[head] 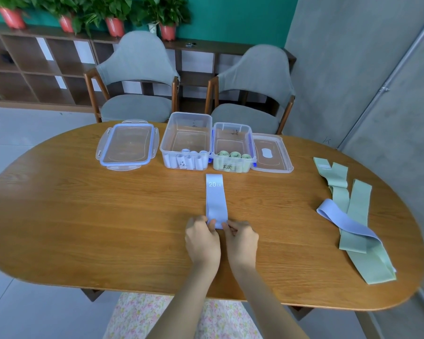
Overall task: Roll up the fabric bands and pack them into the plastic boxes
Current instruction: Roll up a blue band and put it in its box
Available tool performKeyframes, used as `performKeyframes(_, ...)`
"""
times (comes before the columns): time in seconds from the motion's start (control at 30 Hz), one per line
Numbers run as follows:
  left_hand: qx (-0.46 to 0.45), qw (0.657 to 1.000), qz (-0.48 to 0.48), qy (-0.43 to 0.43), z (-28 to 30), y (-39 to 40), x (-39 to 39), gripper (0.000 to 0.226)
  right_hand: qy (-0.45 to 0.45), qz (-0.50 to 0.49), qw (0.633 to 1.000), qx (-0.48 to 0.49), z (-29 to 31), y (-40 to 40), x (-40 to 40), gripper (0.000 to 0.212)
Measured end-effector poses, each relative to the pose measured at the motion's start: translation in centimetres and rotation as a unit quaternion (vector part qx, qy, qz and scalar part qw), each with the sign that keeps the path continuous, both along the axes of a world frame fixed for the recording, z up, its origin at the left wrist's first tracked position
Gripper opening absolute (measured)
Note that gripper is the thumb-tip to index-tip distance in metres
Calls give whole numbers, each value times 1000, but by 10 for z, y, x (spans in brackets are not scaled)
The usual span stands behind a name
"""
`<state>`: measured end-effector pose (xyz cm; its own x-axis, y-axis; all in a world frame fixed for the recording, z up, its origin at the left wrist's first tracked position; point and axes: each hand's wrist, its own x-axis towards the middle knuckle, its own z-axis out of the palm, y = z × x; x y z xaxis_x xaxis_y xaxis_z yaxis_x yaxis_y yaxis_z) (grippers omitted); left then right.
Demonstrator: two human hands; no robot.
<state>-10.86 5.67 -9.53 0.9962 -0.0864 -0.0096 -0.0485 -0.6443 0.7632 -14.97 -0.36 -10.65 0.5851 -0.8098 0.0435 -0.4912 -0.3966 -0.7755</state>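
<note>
both hands, left hand (pixel 202 237) & right hand (pixel 241 238), pinch near end of blue band (pixel 216 200), centre frame; roll tight, edges square.

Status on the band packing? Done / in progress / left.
Done: blue rolls stand in the left box, green rolls in the right box.
In hand: left hand and right hand pinch the near end of the flat blue band, starting its roll.
Left: a pile of loose bands at the table's right; both lids off.
</note>
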Motion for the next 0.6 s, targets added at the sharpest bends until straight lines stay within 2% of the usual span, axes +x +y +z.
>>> performKeyframes(0.13, 15, 1000, -17, -21, -2, -2, -6, 21, -13, -26, 999, 34, 6, -4, 8, 12)
performKeyframes(0.23, 8, 1000, -11, -5, 1, -1, -4, 19, -3, -28, 999, 39, 8, -1, 9, 26)
performKeyframes(0.47, 1, 1000, -5, 7, -10, 28, -20, 18, 5, -4, 1000, 20, 5, 26, -23, 42)
performKeyframes(0.53, 6, 1000, -7, 3, -10, 40, -30, 17, 14, -2, 1000, 16, 2, 36, -32, 35)
performKeyframes(0.6, 19, 1000, -6, 3, -11, 50, -39, 17, 7, -7, 1000, 21, 2, 43, -39, 15)
